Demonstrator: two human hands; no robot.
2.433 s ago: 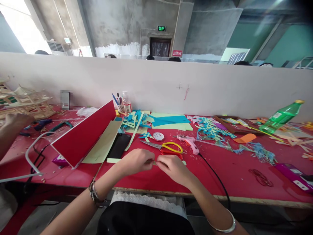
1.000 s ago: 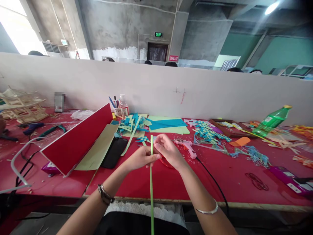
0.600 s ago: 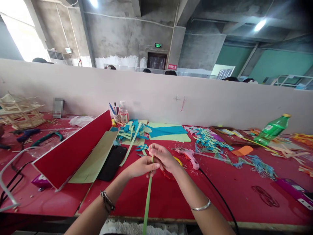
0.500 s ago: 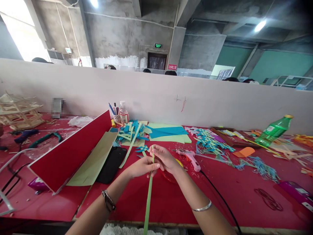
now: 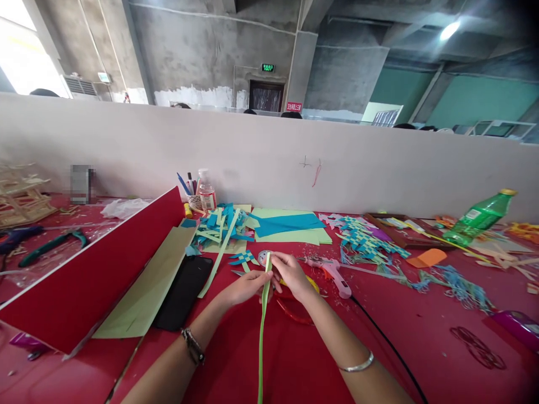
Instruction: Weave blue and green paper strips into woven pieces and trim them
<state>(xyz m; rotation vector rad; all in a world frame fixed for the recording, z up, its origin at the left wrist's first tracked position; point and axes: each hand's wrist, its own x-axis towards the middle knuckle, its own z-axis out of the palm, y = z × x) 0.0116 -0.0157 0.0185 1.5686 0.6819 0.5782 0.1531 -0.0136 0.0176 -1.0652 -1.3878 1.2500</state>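
Note:
A long, narrow light-green paper strip point(image 5: 263, 331) hangs toward me from between my two hands. My left hand point(image 5: 249, 285) pinches it between thumb and fingers. Just above, my right hand point(image 5: 290, 274) grips the strip's upper end. Beneath and behind my hands lie a red-handled tool point(image 5: 295, 315) and something yellow, both partly hidden. A small woven blue-and-green paper piece point(image 5: 244, 258) rests beyond my left hand. To the right of my right hand is a pink glue gun point(image 5: 334, 274) with a black cord.
A red board point(image 5: 105, 269) stands on edge at left, beside green paper point(image 5: 145, 286) and a black phone-like slab point(image 5: 185, 292). Cut strips point(image 5: 223, 227) pile up behind. Farther right are woven pieces point(image 5: 362, 238), a tilted green bottle point(image 5: 480, 219) and rubber bands point(image 5: 478, 348).
The camera view has shifted slightly. The strip's top end now shows its flat face wider, and its lower length hangs straighter down. Both hands keep hold of it.

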